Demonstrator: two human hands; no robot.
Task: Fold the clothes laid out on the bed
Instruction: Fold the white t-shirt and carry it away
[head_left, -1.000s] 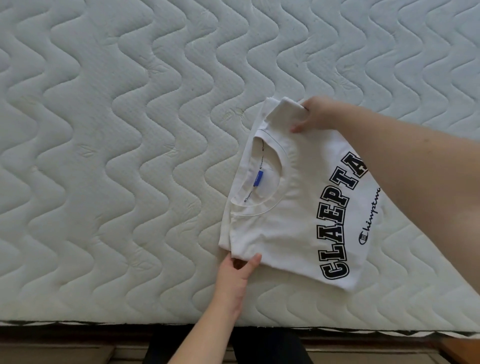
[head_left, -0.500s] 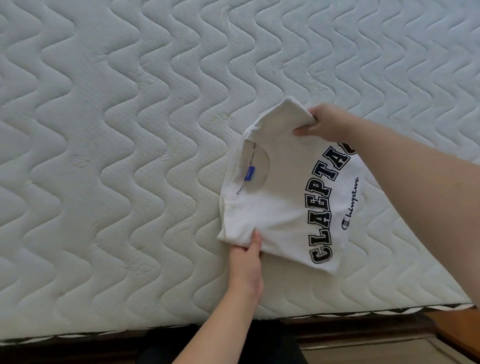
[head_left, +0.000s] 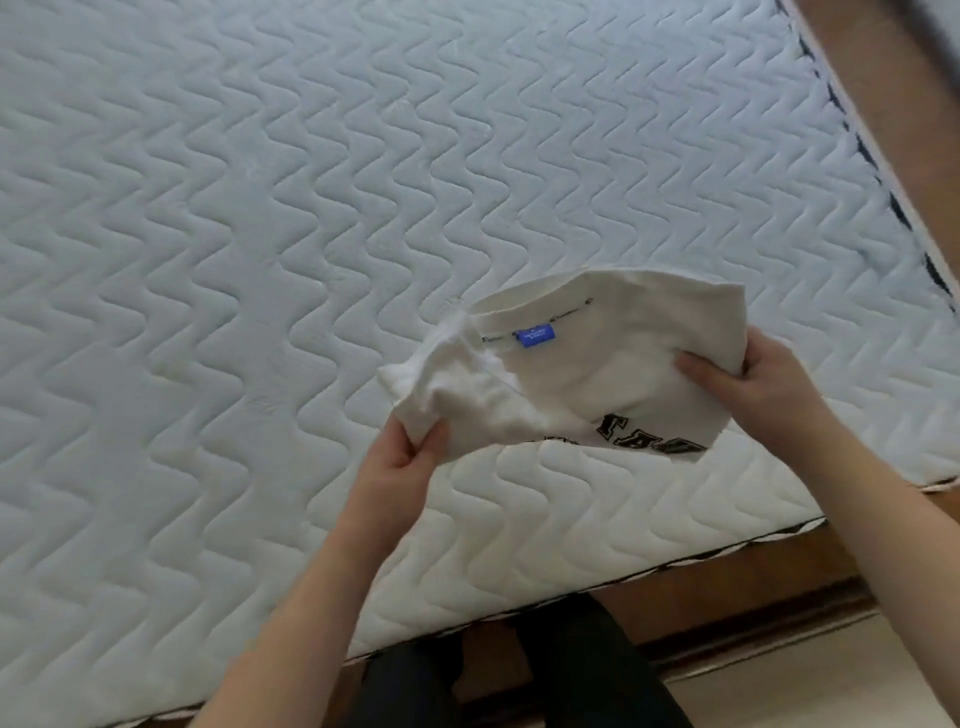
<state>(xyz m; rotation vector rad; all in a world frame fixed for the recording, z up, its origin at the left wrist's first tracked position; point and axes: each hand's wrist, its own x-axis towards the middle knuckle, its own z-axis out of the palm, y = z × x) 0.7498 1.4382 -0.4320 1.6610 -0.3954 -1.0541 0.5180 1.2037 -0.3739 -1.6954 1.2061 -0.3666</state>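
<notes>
Our folded white T-shirt (head_left: 597, 374) hangs just above the bed (head_left: 260, 260), long axis running between our hands: left hand (head_left: 402, 460) pinches its near-left corner, right hand (head_left: 748, 382) grips its right edge.

Soft daylight, cool cast, blur at the upper right.

Even, diffuse light over the mattress (head_left: 260, 260); upper half of the frame reads bluish, lower half warmer and creamier. No glare. Quilt ridges throw only faint shading. The shirt (head_left: 597, 364) I hold casts a weak, soft-edged shadow just below it, lower centre. My forearms are evenly lit. Upper right corner is smeared, the bed frame (head_left: 883, 78) streaked by motion blur. The mattress edge bows at the right, wide-angle distortion. Detail slightly soft throughout; the shirt's lettering readable but fuzzy.
</notes>
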